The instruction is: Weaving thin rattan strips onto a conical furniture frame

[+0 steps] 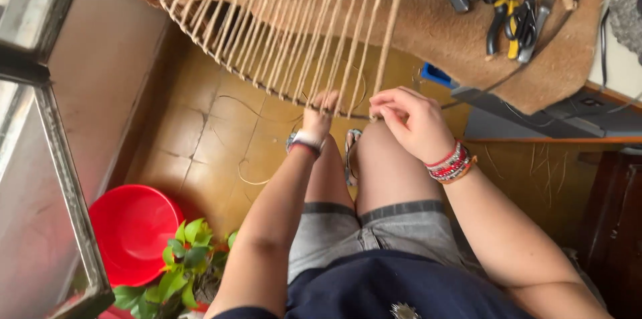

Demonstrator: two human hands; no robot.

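Note:
A large round frame [200,45] strung with many taut tan cords [314,38] slants across the top of the view, above my knees. My left hand [319,113] reaches up into the cords near the frame's lower rim, fingers among the strands. My right hand [413,118] pinches one thicker cord [388,38] at its lower end, by the rim. A band sits on my left wrist and several red and white bracelets on my right wrist.
Pliers and scissors [518,18] lie on a brown mat [428,25] at the upper right. A red basin [134,229] and a leafy potted plant [180,272] stand at the lower left on the yellow tiled floor [207,138]. A glass pane with a metal frame [63,178] runs along the left.

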